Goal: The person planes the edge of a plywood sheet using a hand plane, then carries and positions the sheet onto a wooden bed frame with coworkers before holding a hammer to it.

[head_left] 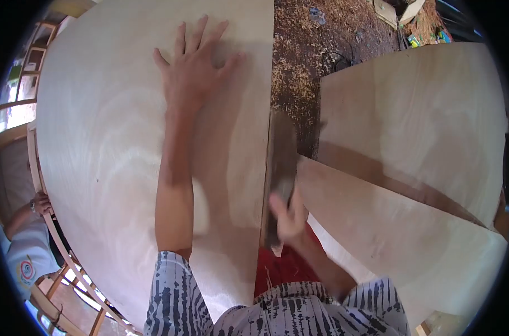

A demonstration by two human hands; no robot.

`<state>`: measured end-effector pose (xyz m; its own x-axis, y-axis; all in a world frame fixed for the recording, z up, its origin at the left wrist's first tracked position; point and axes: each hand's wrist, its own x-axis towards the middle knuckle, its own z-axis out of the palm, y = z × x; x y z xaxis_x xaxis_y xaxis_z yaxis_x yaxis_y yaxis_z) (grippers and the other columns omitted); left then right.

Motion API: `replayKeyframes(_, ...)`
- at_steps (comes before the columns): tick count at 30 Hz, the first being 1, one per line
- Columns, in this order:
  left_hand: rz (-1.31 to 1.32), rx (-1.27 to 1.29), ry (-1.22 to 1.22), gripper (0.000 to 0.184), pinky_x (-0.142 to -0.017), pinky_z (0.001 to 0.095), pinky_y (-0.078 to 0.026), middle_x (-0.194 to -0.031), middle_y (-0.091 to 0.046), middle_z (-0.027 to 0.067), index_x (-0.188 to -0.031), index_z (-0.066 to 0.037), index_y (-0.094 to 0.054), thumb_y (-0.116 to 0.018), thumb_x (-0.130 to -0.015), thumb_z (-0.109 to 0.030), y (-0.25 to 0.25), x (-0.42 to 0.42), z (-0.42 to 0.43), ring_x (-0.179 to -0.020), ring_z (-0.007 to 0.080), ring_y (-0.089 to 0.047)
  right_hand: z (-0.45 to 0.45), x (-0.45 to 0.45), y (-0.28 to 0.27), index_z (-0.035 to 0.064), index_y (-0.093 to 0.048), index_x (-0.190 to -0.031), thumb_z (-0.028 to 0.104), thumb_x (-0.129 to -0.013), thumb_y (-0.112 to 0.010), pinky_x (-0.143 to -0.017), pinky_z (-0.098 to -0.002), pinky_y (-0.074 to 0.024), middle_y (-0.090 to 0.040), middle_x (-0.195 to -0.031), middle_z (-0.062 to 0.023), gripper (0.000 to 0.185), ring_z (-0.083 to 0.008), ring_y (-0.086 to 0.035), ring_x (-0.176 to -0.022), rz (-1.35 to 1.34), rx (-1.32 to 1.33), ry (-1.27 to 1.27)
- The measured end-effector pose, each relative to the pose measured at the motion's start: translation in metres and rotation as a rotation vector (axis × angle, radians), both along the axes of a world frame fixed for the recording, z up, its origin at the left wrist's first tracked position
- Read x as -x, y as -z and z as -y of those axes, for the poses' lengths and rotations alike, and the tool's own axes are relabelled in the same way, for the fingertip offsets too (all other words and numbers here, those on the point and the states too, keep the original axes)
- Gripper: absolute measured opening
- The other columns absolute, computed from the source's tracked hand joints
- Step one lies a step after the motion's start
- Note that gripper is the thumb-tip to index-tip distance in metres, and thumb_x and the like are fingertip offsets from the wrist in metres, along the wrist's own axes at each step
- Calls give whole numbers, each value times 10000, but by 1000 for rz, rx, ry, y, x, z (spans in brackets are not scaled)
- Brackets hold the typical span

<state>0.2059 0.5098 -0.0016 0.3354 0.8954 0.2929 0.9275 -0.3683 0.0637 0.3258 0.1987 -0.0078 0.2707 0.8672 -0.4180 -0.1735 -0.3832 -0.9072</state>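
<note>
Big ply panel (pixel 108 140), w/ worker's hands, as I saw it from the room. The L hand (pixel 193 70) lay palm down on the panel's far part, fingers spread well apart, forearm running back over the face toward the near side. The R hand (pixel 289 219), blurred by motion, was at the panel's R edge, clamped round the near part of a long dark tool (pixel 282 151); thumb on the upper side, other fingers partly hidden, so their exact spacing couldn't be told. The tool stood w/ its length along that edge, approx. parallel to it; tool type unclear.

R of the panel: an upper board (pixel 411 106) and, nearer, a lower board (pixel 400 238), its far edge by the upper board's near end. Wood chips (pixel 299 73) lay on the ground beyond the panel's R edge; red material (pixel 293 266) showed near its near R corner. L of the panel: another person's hand (pixel 42 204) on a thin wooden rail (pixel 57 232), w/ a pale shirt (pixel 33 252) bearing a round logo.
</note>
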Motion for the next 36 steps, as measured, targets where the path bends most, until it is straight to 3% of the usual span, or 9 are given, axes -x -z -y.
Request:
replayKeyframes(2, 21, 61, -2, 713, -1153, 754, -107, -1657, -309, -38, -1520, -377, -439, -543, -893, -700, -3, 0, 3, -1551, 272, -211, -112, -21, -1, -21, -353, -1521, 239, -1042, -578, -1107, -344, -382, -517, -1440, -95, 589, -192, -494, -1285, -254, -102, 152)
replayKeyframes(9, -31, 50, -11, 713, -1154, 747, -103, -1657, -296, -47, -1528, -388, -425, -564, -893, -683, -9, -1, 1, -1556, 264, -193, -380, -116, 20, -34, -488, -1437, 323, -1027, -585, -1111, -359, -388, -601, -1389, -150, 553, -252, -545, -1282, 368, -708, -12)
replayKeyframes(15, -9, 110, -25, 713, -1132, 762, -124, -1653, -300, -39, -1526, -375, -427, -568, -896, -678, -15, -7, 5, -1549, 278, -209, -179, -50, 5, -39, -337, -1518, 276, -1030, -601, -1080, -356, -425, -529, -1442, -145, 639, -194, -509, -1287, -148, -357, 32)
replayKeyframes(18, -36, 101, -5, 711, -1142, 754, -117, -1656, -295, -39, -1525, -380, -424, -565, -897, -683, -10, -2, 7, -1552, 271, -200, -43, -20, -15, -86, -370, -1460, 209, -962, -671, -1072, -413, -412, -585, -1312, -236, 652, -331, -571, -1225, 213, -227, -165)
replayKeyframes(25, 32, 81, 4, 691, -1155, 747, -87, -1654, -309, -26, -1501, -351, -477, -568, -894, -668, -16, -1, 8, -1554, 269, -196, 65, 11, -13, -70, -257, -1529, 230, -994, -642, -1121, -367, -351, -488, -1428, -143, 725, -214, -457, -1297, -181, 13, -95)
replayKeyframes(28, 24, 122, -1, 692, -1158, 742, -98, -1661, -294, -34, -1513, -367, -454, -572, -902, -669, -16, -3, 10, -1556, 262, -192, -29, -14, 4, -42, -150, -1592, 198, -1030, -592, -1154, -336, -322, -462, -1479, -138, 755, -198, -420, -1366, -274, 24, 19)
replayKeyframes(33, 35, 125, -7, 692, -1156, 746, -91, -1657, -307, -27, -1514, -352, -457, -566, -906, -663, -14, -3, 10, -1558, 269, -188, -281, -80, 6, -22, -447, -1449, 343, -1013, -620, -1094, -356, -414, -578, -1403, -144, 595, -221, -554, -1260, 82, -428, 87)
replayKeyframes(34, 39, 104, -7, 694, -1153, 752, -89, -1658, -304, -29, -1515, -355, -456, -563, -904, -665, -12, -4, 10, -1559, 270, -184, -314, -99, 12, -10, -374, -1532, 477, -981, -615, -1124, -360, -382, -527, -1472, -149, 774, -254, -513, -1332, 168, -440, -16)
replayKeyframes(36, 44, 87, 7, 695, -1149, 757, -86, -1659, -301, -31, -1516, -357, -455, -561, -903, -667, -9, -4, 9, -1560, 271, -180, -359, -110, 22, -34, -491, -1420, 279, -1005, -611, -1079, -351, -413, -621, -1350, -155, 533, -255, -571, -1244, 66, -638, 19)
